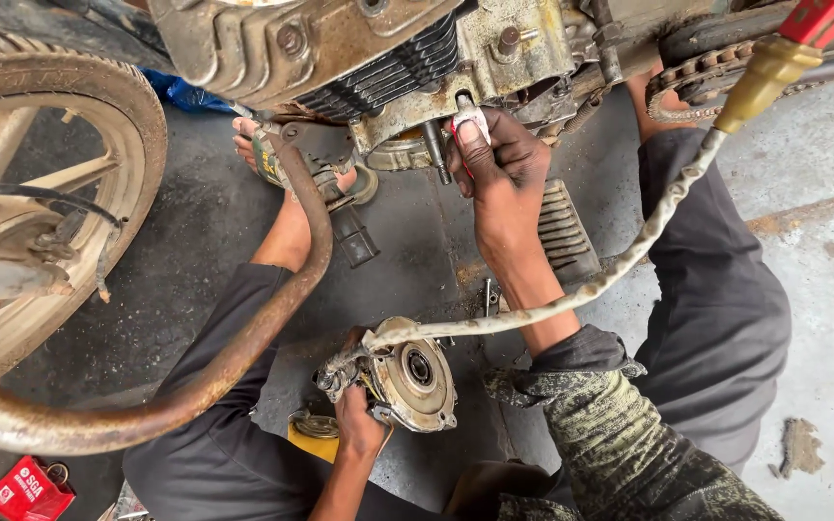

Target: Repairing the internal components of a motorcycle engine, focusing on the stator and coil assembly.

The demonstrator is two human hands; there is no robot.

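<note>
Head view: right grip (499, 183) on engine (378, 68)

Engine block (378, 58): dull grey metal, brown grime, black cooling fins. Exhaust pipe (272, 318): rust-brown along its whole curve. Wheel (60, 164): tan, dusty rim and spokes, tyre coated in pale dirt. Round engine cover (415, 381): cream-grey metal with a dark centre hole. Braided cable (620, 265): dirty off-white, ending in a mustard-yellow cap (764, 77) beside a red part (827, 14). Right hand (499, 183): smeared black with grease, pinching a small white piece with red edging (470, 123). Sleeve (620, 434): olive-and-black mottled pattern. Trousers (716, 289): plain dark grey. Floor (822, 251): pale grey concrete, oil-darkened under the engine. Small carton (26, 490): red with white print. Blue plastic scrap (180, 95) behind the wheel. Footpeg (567, 232): black, ribbed.
</note>
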